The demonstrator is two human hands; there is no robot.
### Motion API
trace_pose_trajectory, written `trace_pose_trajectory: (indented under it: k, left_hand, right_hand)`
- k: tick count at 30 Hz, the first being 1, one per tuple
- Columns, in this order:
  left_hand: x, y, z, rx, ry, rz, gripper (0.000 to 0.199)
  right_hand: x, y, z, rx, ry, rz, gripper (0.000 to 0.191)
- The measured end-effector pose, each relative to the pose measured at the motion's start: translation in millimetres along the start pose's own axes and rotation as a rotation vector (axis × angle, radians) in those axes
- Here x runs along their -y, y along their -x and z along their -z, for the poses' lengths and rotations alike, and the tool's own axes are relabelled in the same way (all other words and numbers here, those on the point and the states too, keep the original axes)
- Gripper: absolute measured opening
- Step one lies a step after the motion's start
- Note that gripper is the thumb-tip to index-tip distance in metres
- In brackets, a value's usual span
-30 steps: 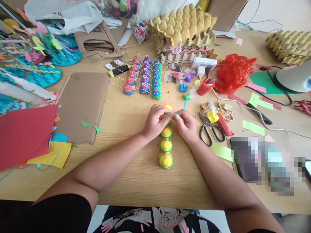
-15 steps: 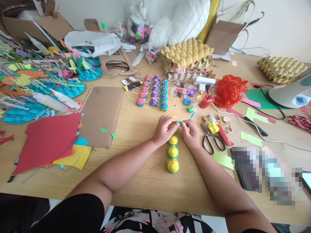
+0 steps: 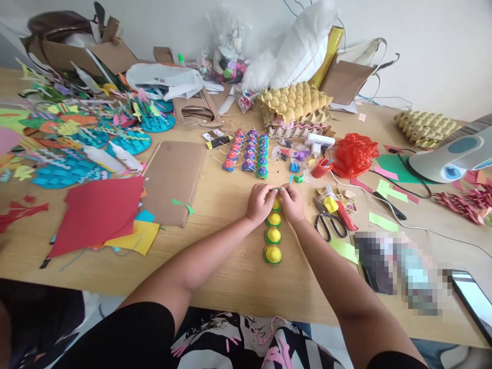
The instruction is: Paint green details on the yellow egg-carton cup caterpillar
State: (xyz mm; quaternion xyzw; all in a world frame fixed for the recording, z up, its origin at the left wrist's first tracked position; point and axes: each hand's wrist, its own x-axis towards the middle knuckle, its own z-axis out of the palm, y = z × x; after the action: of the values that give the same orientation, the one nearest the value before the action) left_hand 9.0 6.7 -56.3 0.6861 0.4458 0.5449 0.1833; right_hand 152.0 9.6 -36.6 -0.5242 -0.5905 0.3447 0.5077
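A strip of egg-carton cups (image 3: 273, 235) runs away from me on the table, each cup topped with a yellow dome and edged in green. At its far end my left hand (image 3: 262, 201) and my right hand (image 3: 292, 202) meet, fingertips pinched together around the last cup. A little green clay (image 3: 277, 190) shows between the fingertips; most of it is hidden. A thin blue stick (image 3: 291, 179) pokes out beyond my right hand, and I cannot tell whether it is held.
Red, purple and blue-green painted egg-carton strips (image 3: 248, 149) stand ahead. To the right lie black scissors (image 3: 330, 225), a red-handled knife (image 3: 346, 215), a red cup (image 3: 322, 167) and a phone (image 3: 472, 297). Cardboard (image 3: 172, 177) and red paper (image 3: 98, 212) are at left.
Both hands have closed in on the far cup, and the green clay strip stretched between them is now mostly covered. The camera view has shifted slightly.
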Motion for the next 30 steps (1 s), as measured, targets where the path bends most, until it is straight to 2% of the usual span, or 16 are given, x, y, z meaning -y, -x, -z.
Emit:
trace_pose_trajectory:
  k: [3,7,12,14,17,22,24,27,30]
  left_hand:
    - [2.3,0.7,-3.7,-0.002,-0.051,0.021,0.033]
    - [2.0,-3.7,-6.8,0.006,-0.07,0.019,0.031]
    - [-4.3,-17.6,2.6,0.057,-0.06,-0.071,0.027]
    - [-6.2,-21.5,7.9,0.095,-0.073,-0.124,0.027]
    - [-6.1,-23.8,12.6,0.088,-0.051,-0.114,0.026]
    - [1.6,-25.9,13.8,0.129,0.02,-0.145,0.021]
    - [4.9,-26.8,13.9,0.106,0.065,-0.11,0.018]
    - [8.0,-26.7,13.8,0.128,0.09,-0.084,0.016]
    - [9.4,-25.5,12.7,0.135,0.104,-0.072,0.018]
  right_hand:
    - [1.5,-7.3,-5.5,-0.006,-0.03,-0.02,0.039]
    - [3.5,-11.7,-1.9,-0.034,-0.041,-0.007,0.043]
    - [3.9,-5.9,4.2,-0.091,-0.044,0.042,0.048]
    - [2.0,-2.9,5.0,-0.074,-0.048,0.057,0.05]
    - [-2.3,-0.9,5.4,-0.016,-0.064,0.059,0.049]
    - [-9.1,-2.4,4.6,0.002,-0.132,-0.023,0.048]
    - [-9.6,-3.4,5.0,0.043,-0.154,-0.051,0.046]
    - [-8.4,-5.0,5.3,0.027,-0.215,-0.075,0.048]
    - [-7.1,-6.5,4.4,0.002,-0.22,-0.04,0.051]
